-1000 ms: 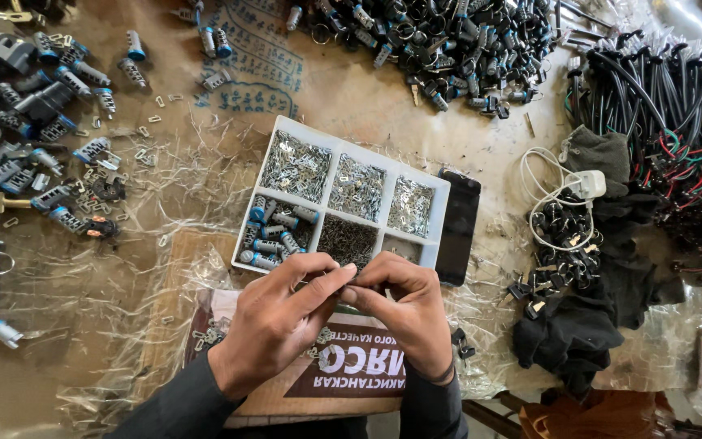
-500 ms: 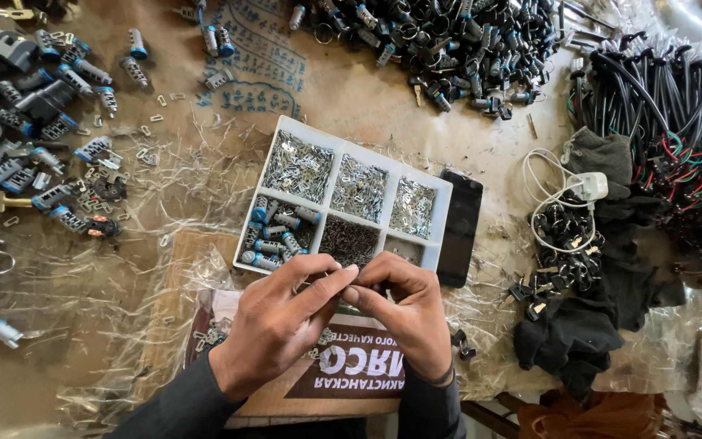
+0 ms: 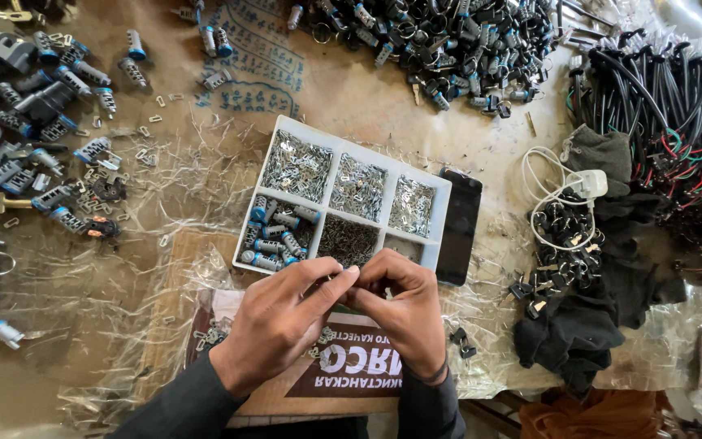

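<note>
Small metal part (image 3: 357,280) — barely visible, pinched between the fingertips of both hands — sits just at the near edge of the white tray (image 3: 440,213). Left hand (image 3: 282,321) has its grip clenched on the part with thumb and forefinger; right hand (image 3: 404,313) meets it from the other side, its grip likewise grasping the same piece, fingers curled in tight. What the part is exactly cannot be told, it is too small and mostly hidden.

The tray is split into compartments: silver plates (image 3: 298,165) in the far ones, little lock cylinders with blue ends (image 3: 274,236) in the near left one, dark fine bits (image 3: 349,241) in the near middle one. A black phone (image 3: 458,226) lies touching the tray's right side. Beyond that, a white charger with cable (image 3: 587,185) rests on dark cloth (image 3: 591,325). Left of the tray, more lock cylinders (image 3: 50,106) lie scattered over the surface (image 3: 367,102); past the tray's far edge — a big heap of dark lock parts (image 3: 448,36). Under the hands lies a printed cardboard sheet (image 3: 351,378).
</note>
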{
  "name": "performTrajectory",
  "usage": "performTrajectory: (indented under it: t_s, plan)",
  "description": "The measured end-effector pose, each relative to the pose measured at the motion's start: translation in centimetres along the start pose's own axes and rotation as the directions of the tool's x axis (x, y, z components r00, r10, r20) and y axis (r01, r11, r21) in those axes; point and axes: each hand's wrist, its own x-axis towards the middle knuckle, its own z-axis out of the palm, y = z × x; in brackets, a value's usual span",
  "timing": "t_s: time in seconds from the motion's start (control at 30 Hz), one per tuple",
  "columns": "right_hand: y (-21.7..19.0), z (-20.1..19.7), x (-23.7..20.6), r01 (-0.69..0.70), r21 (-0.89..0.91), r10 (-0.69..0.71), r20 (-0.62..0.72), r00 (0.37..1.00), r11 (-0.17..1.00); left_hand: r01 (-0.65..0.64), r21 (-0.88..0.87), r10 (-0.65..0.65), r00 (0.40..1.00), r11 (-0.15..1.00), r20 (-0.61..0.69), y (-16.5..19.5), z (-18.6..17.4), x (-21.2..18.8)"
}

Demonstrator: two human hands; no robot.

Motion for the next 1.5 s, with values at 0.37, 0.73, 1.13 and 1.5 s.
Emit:
performTrajectory:
  t_s: [0.37,0.73,1.13,1.5]
  plan:
    - [-1.1,1.1,-1.2,0.03,-0.182,-0.058,-0.15,0.987,0.983,-0.044,0.098,0.047,0.999,0.994,-0.026,0.4,0.1,0.2]
    - [-0.9,0.9,-1.5,0.003,-0.07,-0.01,-0.097,0.995,0.998,-0.01,0.045,0.011,1.0,0.999,-0.022,0.3,0.0,0.1]
    - [-0.1,1.5,-2.4,0.073,-0.021,-0.075,-0.18,0.981,0.997,0.05,-0.008,-0.05,0.992,0.999,-0.116,0.8,0.1,0.3]
    - [-0.4,2.2,-2.4,0.067,-0.023,-0.071,-0.228,0.971,0.997,0.047,-0.023,-0.048,0.996,0.999,-0.073,0.7,0.0,0.3]
